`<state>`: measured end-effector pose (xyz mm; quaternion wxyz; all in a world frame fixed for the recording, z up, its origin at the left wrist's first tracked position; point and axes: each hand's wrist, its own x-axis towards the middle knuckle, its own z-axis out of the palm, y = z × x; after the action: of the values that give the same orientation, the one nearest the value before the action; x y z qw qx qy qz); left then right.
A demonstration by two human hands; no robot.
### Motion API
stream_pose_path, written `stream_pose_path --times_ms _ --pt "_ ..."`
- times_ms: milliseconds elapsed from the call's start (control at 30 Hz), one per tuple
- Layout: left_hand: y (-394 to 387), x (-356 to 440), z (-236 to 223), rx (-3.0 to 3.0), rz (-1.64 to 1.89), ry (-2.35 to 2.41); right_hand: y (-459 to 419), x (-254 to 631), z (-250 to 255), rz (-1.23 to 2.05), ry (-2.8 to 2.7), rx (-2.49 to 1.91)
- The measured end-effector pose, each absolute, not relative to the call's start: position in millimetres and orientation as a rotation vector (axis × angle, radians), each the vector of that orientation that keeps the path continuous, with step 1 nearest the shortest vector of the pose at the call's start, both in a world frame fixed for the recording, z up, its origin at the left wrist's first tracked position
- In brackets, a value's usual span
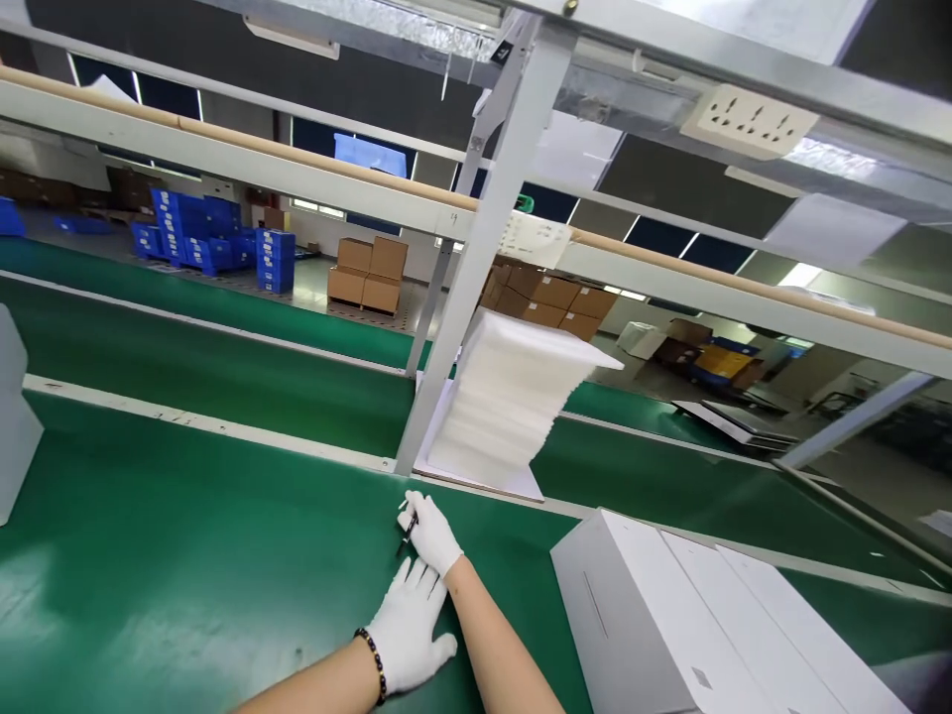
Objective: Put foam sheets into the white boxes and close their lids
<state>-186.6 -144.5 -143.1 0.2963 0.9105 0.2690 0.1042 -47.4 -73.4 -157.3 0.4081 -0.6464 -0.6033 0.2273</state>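
My right hand [432, 534], in a white glove, is closed round a slim black pen-like object [406, 536] just above the green work surface [245, 535]. Its exact kind is too small to make out. Just below it, my left hand [414, 627] is also gloved, with a dark beaded bracelet at the wrist. That hand lies palm down with its fingers spread, its fingertips close to the right wrist. A tall stack of white foam sheets [506, 407] stands on a board beyond both hands.
Several white boxes [669, 615] stand in a row at the right. Part of another white object [15, 426] shows at the left edge. A slanted metal post [483, 238] rises before the hands, and a power strip [750, 121] hangs overhead. Blue crates [275, 260] are stacked far back.
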Motion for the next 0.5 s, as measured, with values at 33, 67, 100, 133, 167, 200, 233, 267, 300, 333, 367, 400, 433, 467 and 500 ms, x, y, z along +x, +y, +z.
stream_pose_path --times_ms 33,67,100,133,167,200,233,267,300,333,367,400,433,467,500 --pt "-143.0 -189.0 -144.0 2.434 0.294 0.726 -78.1 -51.3 -159.1 0.628 -1.516 -1.579" --pt "-140.8 -192.3 -145.2 2.452 0.301 0.745 -83.4 -53.3 -160.3 0.670 -1.494 -1.534" --pt "-137.2 -196.4 -146.7 2.475 0.297 0.770 -89.0 -53.1 -160.8 0.694 -1.455 -1.496" --pt "-131.7 -201.2 -148.1 2.502 0.288 0.806 -94.9 -50.8 -161.1 0.696 -1.403 -1.464" --pt "-123.6 -206.4 -149.1 2.530 0.281 0.854 -100.5 -46.7 -161.2 0.681 -1.343 -1.441" --pt "-112.1 -211.8 -149.4 2.559 0.279 0.910 -105.7 -41.4 -161.4 0.655 -1.278 -1.425" --pt "-96.8 -217.4 -148.6 2.589 0.274 0.970 -110.0 -35.5 -161.8 0.626 -1.216 -1.414" --pt "-77.8 -223.0 -146.6 2.614 0.265 1.035 -113.1 -29.8 -162.4 0.601 -1.158 -1.405" --pt "-55.4 -228.8 -143.5 2.631 0.259 1.111 -114.9 -24.8 -163.1 0.581 -1.105 -1.397" --pt "-30.9 -234.6 -139.5 2.643 0.234 1.194 -115.4 -21.0 -163.8 0.570 -1.061 -1.388" --pt "-5.9 -240.2 -135.1 2.623 0.236 1.309 -114.9 -18.3 -164.3 0.564 -1.025 -1.379" --pt "17.8 -245.6 -130.8 2.588 0.251 1.436 -113.6 -16.9 -164.5 0.563 -0.998 -1.369" --pt "38.2 -250.3 -127.4 2.545 0.254 1.554 -111.9 -16.5 -164.4 0.566 -0.979 -1.360" --pt "53.9 -254.0 -125.1 2.524 0.249 1.617 -110.4 -17.0 -164.3 0.570 -0.965 -1.351" --pt "64.0 -256.5 -124.2 2.509 0.242 1.661 -109.2 -18.1 -164.2 0.576 -0.956 -1.344"
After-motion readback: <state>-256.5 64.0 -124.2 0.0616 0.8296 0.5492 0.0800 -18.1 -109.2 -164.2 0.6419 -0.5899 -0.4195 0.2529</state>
